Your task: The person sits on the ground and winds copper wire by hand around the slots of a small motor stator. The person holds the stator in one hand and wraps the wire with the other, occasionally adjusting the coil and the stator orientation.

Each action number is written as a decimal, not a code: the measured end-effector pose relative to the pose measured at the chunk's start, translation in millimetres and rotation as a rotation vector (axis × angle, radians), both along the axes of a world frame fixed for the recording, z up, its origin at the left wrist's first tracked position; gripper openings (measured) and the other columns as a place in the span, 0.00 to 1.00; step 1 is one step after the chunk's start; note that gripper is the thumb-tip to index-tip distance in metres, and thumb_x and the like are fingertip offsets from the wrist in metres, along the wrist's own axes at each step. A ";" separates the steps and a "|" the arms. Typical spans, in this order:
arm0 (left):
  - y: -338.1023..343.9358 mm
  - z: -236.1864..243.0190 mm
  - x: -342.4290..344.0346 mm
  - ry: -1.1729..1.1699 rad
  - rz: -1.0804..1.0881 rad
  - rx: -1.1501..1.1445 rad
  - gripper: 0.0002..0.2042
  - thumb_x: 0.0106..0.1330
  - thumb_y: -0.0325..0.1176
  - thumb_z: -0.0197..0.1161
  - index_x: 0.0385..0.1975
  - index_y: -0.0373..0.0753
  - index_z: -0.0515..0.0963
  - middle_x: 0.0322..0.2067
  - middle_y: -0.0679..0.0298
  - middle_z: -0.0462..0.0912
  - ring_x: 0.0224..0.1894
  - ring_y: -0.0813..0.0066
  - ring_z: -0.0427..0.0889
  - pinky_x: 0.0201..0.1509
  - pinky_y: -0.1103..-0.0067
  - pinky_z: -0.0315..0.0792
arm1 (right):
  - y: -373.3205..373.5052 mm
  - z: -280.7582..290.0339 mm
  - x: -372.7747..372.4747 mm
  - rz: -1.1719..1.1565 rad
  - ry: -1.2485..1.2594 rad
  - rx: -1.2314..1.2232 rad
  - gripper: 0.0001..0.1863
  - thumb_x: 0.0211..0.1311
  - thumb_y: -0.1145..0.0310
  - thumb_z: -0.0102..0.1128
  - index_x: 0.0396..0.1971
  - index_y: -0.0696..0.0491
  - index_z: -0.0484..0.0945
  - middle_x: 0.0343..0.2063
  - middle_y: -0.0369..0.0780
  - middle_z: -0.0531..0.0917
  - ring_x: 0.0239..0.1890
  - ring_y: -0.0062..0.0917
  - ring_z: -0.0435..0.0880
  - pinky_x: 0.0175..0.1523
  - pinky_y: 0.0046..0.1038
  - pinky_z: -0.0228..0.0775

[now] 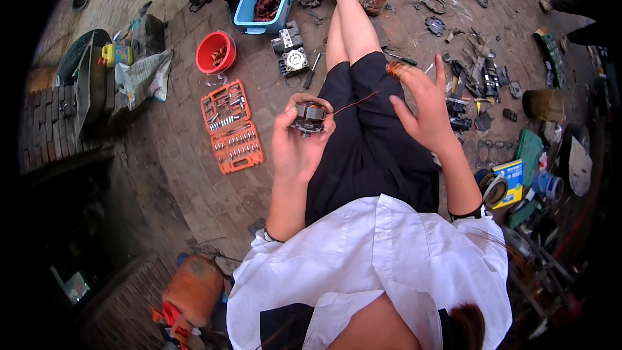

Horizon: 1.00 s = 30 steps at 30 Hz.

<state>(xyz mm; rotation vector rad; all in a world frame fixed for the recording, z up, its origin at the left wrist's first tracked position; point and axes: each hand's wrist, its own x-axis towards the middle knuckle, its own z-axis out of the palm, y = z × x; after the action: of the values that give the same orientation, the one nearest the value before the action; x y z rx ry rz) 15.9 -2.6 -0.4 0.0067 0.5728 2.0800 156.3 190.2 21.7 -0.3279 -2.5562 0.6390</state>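
Observation:
My left hand (295,142) grips a dark metal motor core (310,115) upright over my lap. A thin copper wire (356,102) trails from the core toward the upper right. My right hand (418,110) is raised to the right of it, with a copper wire coil (393,69) round or between its fingertips; which, I cannot tell exactly. Its thumb and little finger stick out apart from the others.
An orange socket case (231,126), red bowl (216,53), blue tub (264,0) and pump-like assembly (293,52) lie left of my legs. Scattered metal parts (489,74) lie right. A gas cylinder (194,288) stands lower left. Other people appear at both upper sides.

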 end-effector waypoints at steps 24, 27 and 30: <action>11.2 21.9 0.5 1.047 -0.326 -0.259 0.18 0.47 0.29 0.67 0.40 0.32 0.78 0.43 0.59 0.78 0.47 0.71 0.76 0.54 0.76 0.67 | -27.3 -3.2 10.8 0.536 -0.058 -1.604 0.06 0.59 0.75 0.60 0.35 0.59 0.75 0.33 0.38 0.80 0.37 0.20 0.80 0.41 0.23 0.73; 9.6 21.6 0.8 1.052 -0.340 -0.287 0.16 0.46 0.27 0.67 0.37 0.32 0.78 0.40 0.59 0.78 0.44 0.73 0.77 0.51 0.77 0.68 | -28.6 -2.8 10.7 0.520 -0.089 -1.557 0.06 0.59 0.75 0.60 0.34 0.59 0.75 0.33 0.37 0.80 0.36 0.19 0.79 0.40 0.21 0.72; 7.6 22.1 2.9 1.015 -0.333 -0.306 0.14 0.46 0.26 0.67 0.35 0.32 0.78 0.37 0.60 0.79 0.41 0.75 0.77 0.48 0.78 0.69 | -30.5 -1.7 9.9 0.490 -0.121 -1.540 0.06 0.59 0.74 0.60 0.34 0.59 0.75 0.32 0.36 0.80 0.36 0.17 0.79 0.38 0.20 0.72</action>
<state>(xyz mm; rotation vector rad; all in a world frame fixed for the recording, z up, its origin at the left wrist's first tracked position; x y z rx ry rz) 18.8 5.0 21.7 0.9510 1.3749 1.5316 166.1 159.7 19.9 -0.1785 -1.6615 2.7033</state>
